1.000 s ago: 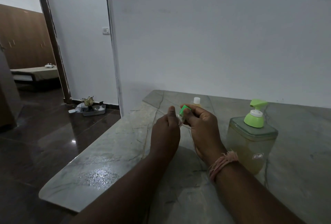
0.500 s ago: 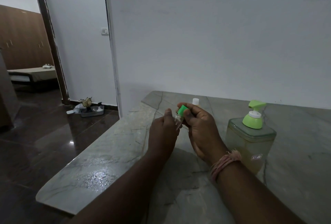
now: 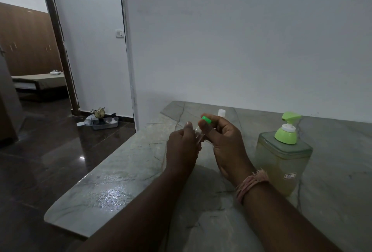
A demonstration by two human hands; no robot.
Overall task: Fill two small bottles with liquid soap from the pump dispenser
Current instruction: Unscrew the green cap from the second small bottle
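Now the green cap (image 3: 206,119) is lifted off by the right hand (image 3: 223,139), while the left hand (image 3: 183,147) grips the small clear bottle (image 3: 198,134) to open it for filling, with the pump dispenser (image 3: 281,157) at 3 o'clock.

From my feed, the clear small bottle (image 3: 198,135) is mostly buried between the left hand (image 3: 182,147) and right hand (image 3: 223,141), so I can't tell if there's any soap in it. The second bottle (image 3: 221,112) near the worktop's (image 3: 124,171) far edge only pokes its white top out behind the right hand's fingers. The label (image 3: 289,176) on the dispenser (image 3: 282,163) is too small to read. Both forearms and the worktop's right and near sides get cut off by the frame.
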